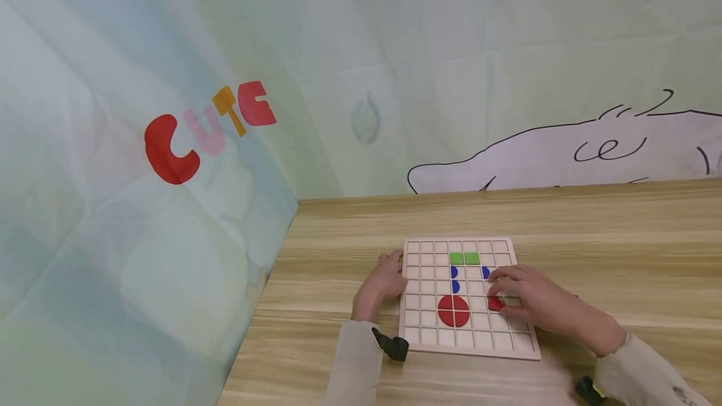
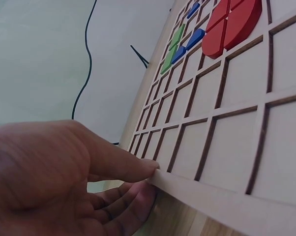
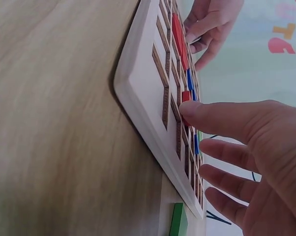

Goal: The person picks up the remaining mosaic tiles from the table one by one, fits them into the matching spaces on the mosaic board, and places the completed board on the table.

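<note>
Grid board (image 1: pixel 429 335) lies flat on wood-grain surface (image 1: pixel 316 255), between the two hands, bare cells around a few coloured pieces. Left hand (image 1: pixel 385 281) at board's left edge: thumb on the rim, other fingers curled below it, pinching the edge. Right hand (image 1: pixel 538 296) over the board's right side, fingers spread and slightly bent; thumb touches lone red piece (image 1: pixel 494 304), index fingertip well apart from thumb, near single blue half-disc (image 1: pixel 486 272); contact with that blue one, cannot tell. Four red quarter pieces (image 1: pixel 448 304) make a full circle across four adjoining cells, left of the lone red piece. Two blue half-discs (image 1: pixel 455 286) one above the other, above the circle. Two green squares (image 1: pixel 472 259) side by side near the far edge, above the blue column. Green block (image 3: pixel 179 221) on the surface just beside the board, partly cut off in right wrist view. Light sleeves (image 1: pixel 355 362) on both arms, dark strap (image 1: pixel 393 346) by the left wrist. Pale backdrop (image 1: pixel 338 30) behind, coloured letters (image 1: pixel 169 152) reading CUTE.
</note>
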`<state>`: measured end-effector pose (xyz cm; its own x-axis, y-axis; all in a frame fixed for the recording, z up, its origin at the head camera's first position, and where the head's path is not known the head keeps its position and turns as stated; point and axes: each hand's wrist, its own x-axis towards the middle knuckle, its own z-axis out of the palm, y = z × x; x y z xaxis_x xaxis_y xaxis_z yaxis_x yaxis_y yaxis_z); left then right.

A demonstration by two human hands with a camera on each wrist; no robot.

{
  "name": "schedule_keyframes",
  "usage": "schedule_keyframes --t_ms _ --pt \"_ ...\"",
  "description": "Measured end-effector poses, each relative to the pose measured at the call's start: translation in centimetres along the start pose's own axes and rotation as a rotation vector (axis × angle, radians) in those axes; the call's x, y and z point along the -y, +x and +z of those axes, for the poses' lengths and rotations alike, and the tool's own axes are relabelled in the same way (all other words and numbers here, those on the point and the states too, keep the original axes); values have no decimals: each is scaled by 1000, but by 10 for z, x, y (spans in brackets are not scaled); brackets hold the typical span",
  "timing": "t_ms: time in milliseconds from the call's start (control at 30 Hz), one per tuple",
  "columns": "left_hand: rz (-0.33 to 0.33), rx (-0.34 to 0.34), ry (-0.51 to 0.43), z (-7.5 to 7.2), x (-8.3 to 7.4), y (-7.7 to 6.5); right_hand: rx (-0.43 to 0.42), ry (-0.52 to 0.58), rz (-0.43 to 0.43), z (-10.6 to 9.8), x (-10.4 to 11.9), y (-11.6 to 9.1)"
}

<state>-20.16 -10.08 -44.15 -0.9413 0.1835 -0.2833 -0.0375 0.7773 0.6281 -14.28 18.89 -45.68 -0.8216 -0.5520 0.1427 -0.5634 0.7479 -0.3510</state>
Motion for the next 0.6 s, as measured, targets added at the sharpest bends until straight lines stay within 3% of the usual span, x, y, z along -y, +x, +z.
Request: schedule_keyframes --t_ms 233,600 --pt "0 -2 -1 0 0 0 -28 9 -52 -2 -1 0" --pt "-4 0 -1 -1 1 0 6 44 24 -8 1 1"
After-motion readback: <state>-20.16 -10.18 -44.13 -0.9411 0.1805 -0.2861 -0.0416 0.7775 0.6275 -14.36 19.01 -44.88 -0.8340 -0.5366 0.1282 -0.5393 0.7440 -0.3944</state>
